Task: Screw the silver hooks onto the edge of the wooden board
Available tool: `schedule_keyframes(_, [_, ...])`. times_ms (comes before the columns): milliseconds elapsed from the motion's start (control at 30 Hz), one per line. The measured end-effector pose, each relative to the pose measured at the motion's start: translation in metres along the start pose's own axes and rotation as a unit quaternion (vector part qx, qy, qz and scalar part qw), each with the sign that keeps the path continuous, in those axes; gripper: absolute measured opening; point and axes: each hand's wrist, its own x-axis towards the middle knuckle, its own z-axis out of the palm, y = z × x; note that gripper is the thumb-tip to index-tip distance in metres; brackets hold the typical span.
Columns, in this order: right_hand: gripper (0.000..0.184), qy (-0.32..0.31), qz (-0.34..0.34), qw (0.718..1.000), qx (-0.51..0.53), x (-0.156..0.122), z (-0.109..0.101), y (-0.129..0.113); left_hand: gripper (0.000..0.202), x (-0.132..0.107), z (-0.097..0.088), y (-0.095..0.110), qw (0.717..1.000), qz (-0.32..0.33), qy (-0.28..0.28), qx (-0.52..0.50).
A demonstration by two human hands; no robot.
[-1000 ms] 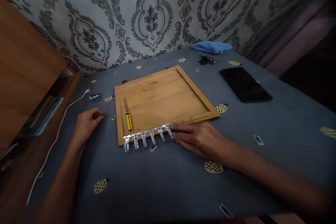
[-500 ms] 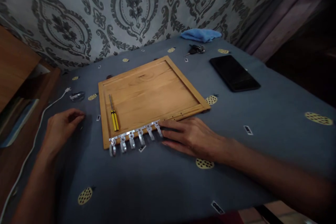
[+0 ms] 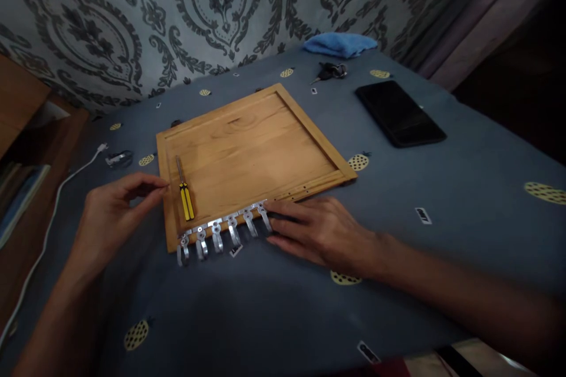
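A wooden board (image 3: 260,141) with a raised rim lies on the blue cloth. A metal hook rail (image 3: 223,231) with several hooks sits along its near edge. My right hand (image 3: 318,230) rests at the rail's right end, with forefinger and thumb closed on either side of it. A yellow-handled screwdriver (image 3: 184,195) lies on the board near its left rim. My left hand (image 3: 115,206) hovers just left of the board, its fingertips pinched together close to the rim and the screwdriver. What they pinch, if anything, is too small to see.
A black phone (image 3: 400,113) lies at the right, with a blue cloth bundle (image 3: 339,44) and keys (image 3: 329,72) at the back by the patterned wall. A white cable (image 3: 66,179) runs along the left beside a wooden shelf (image 3: 17,100).
My left hand has lifted off the cloth and moved right, up to the board's left rim. My right hand has stayed at the rail's end. The view has shifted slightly.
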Motion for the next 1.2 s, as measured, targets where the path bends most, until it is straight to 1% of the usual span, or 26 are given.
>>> schedule_keyframes(167, [0.028, 0.007, 0.015, 1.000, 0.004, -0.001, 0.002, -0.005, 0.019, -0.002, 0.011, 0.027, 0.996, 0.066, -0.037, -0.037])
schedule_keyframes(333, [0.029, -0.002, 0.024, 1.000, 0.002, -0.001, 0.002, -0.008, 0.016, 0.005, 0.030, 0.049, 0.985, 0.133, -0.096, -0.051])
schedule_keyframes(500, [0.029, 0.017, 0.024, 1.000, 0.012, 0.001, 0.002, -0.008, 0.014, 0.010, 0.046, 0.066, 0.972, 0.169, -0.153, -0.056])
schedule_keyframes(600, [0.029, 0.025, 0.025, 0.999, 0.014, 0.001, 0.002, -0.008, 0.014, 0.011, 0.052, 0.071, 0.966, 0.174, -0.181, -0.060])
schedule_keyframes(800, [0.028, 0.002, 0.032, 0.999, 0.023, 0.000, 0.000, -0.008, 0.013, 0.012, 0.057, 0.070, 0.956, 0.168, -0.225, -0.083])
schedule_keyframes(967, [0.028, -0.008, 0.033, 0.999, 0.029, 0.000, 0.000, -0.008, 0.013, 0.015, 0.062, 0.071, 0.947, 0.147, -0.265, -0.107])
schedule_keyframes(1200, [0.028, -0.012, 0.038, 0.998, 0.040, 0.000, -0.001, -0.007, 0.013, 0.021, 0.068, 0.080, 0.931, 0.121, -0.316, -0.133])
